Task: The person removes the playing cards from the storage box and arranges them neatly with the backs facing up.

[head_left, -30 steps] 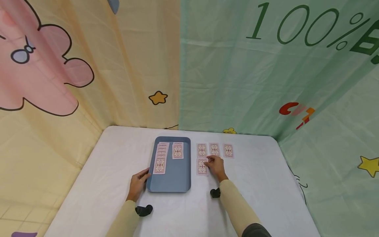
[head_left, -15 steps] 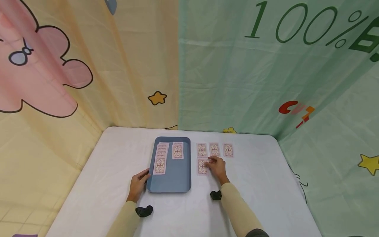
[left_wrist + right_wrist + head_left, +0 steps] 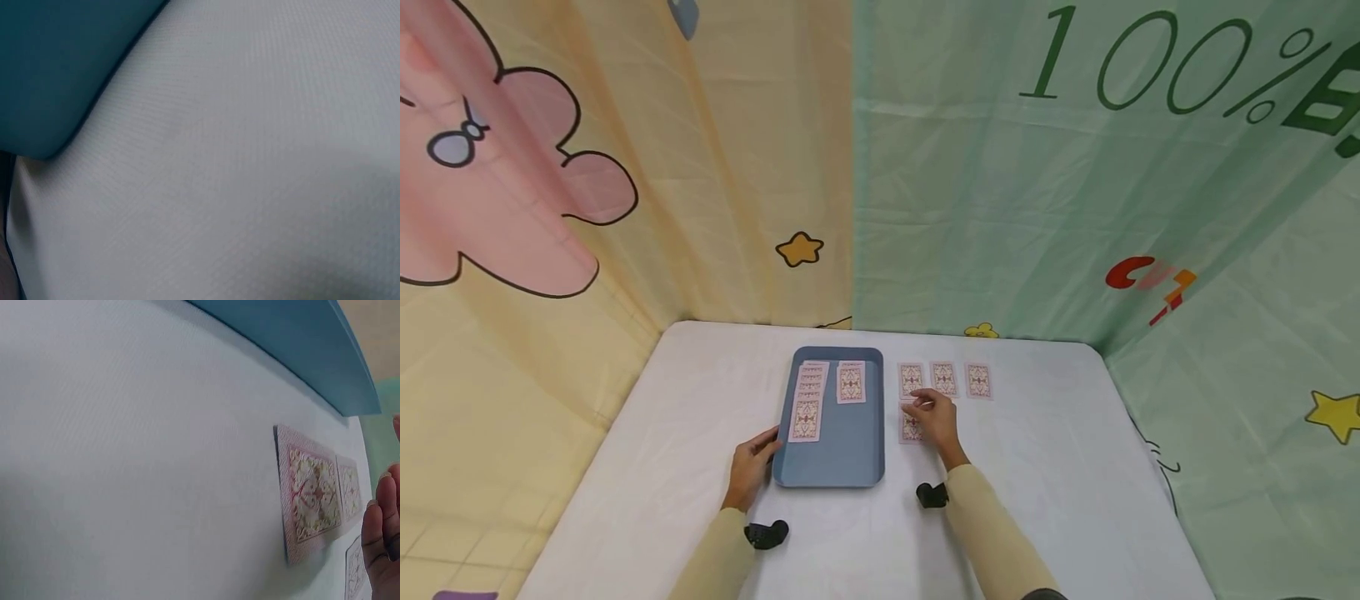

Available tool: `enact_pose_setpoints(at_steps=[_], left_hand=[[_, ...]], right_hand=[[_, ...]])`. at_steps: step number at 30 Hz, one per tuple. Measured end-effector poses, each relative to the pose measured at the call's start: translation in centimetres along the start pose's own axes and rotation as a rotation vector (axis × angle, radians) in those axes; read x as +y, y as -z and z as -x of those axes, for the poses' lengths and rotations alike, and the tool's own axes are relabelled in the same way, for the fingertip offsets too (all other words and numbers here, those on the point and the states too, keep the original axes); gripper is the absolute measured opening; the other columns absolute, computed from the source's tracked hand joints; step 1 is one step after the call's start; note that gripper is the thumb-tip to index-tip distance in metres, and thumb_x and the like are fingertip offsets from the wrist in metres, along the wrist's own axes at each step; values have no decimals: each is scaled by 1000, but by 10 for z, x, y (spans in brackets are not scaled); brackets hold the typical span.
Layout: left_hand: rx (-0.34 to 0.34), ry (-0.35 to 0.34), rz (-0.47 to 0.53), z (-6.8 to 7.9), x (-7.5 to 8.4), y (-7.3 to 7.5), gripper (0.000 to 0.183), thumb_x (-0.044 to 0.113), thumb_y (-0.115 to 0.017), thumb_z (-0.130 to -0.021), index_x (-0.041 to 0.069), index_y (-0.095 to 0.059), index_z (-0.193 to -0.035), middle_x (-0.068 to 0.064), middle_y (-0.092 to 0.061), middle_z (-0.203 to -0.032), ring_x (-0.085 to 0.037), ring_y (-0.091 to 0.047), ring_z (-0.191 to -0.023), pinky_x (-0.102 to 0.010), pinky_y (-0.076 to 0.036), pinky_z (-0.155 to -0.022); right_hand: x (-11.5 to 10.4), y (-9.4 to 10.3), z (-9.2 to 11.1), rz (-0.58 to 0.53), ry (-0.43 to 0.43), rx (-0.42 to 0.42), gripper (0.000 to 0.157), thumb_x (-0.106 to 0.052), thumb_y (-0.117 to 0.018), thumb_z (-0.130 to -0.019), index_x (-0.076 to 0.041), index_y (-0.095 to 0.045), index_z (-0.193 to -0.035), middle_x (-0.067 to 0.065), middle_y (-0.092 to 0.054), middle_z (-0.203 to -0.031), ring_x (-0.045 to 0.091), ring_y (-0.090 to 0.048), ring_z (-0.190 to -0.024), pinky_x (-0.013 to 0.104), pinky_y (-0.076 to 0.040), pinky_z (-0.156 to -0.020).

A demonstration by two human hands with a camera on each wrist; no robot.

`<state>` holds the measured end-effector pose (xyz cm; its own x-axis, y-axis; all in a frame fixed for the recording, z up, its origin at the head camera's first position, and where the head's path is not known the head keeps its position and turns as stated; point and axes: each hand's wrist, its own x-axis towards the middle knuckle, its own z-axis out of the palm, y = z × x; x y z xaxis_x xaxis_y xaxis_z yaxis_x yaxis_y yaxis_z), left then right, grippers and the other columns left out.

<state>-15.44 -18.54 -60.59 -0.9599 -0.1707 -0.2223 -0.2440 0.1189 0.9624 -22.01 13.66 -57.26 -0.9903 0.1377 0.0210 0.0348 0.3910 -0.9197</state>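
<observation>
My left hand is at the left edge of a blue-grey tray, thumb and fingers at its rim. Overlapping playing cards, backs up, form a column on the tray's left side. Beside them lies a shorter overlapped pile of playing cards. Right of the tray, my right hand hovers over a face-down playing card, partly covering it. In the right wrist view its fingers look extended and apart from the playing card. The left wrist view shows mainly the tray.
Behind the right hand, a row of three face-down playing cards lies on the white tablecloth. Printed curtains enclose the table's back and sides. A black wrist device sits on the left forearm and another on the right.
My right hand has shifted left from the near card's right edge to over that card. The left hand, tray and cards stay where they were.
</observation>
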Motion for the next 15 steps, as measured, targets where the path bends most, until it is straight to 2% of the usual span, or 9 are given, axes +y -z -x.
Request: enact_pose_setpoints(at_steps=[5,9,15], left_hand=[[-3,18,1,0,0,-1,42,9,-56,-94,-5,-54,-133,-22,-50,-139,-35,-44,-132,-48,-36,-108],[0,5,-5,1,0,-1,42,7,-56,-94,-6,-53,-133,-24,-49,-139,-38,-43,-132,-50,-35,-108],[14,-2,-38,2,2,-1,40,8,-57,-94,-5,-55,-132,-22,-52,-137,-35,-47,-129,-49,-39,-105]], right_hand=[[-12,-11,1,-33,35,-14,29,-9,-79,-79,3,-70,-103,6,-63,-79,13,-57,-69,20,-48,-59],[-22,-20,3,-56,79,-29,30,-9,-78,-79,5,-69,-105,6,-63,-79,14,-56,-71,21,-47,-60],[-35,-35,4,-70,141,-63,33,-7,-77,-80,6,-68,-109,17,-66,-89,20,-60,-78,23,-50,-64]])
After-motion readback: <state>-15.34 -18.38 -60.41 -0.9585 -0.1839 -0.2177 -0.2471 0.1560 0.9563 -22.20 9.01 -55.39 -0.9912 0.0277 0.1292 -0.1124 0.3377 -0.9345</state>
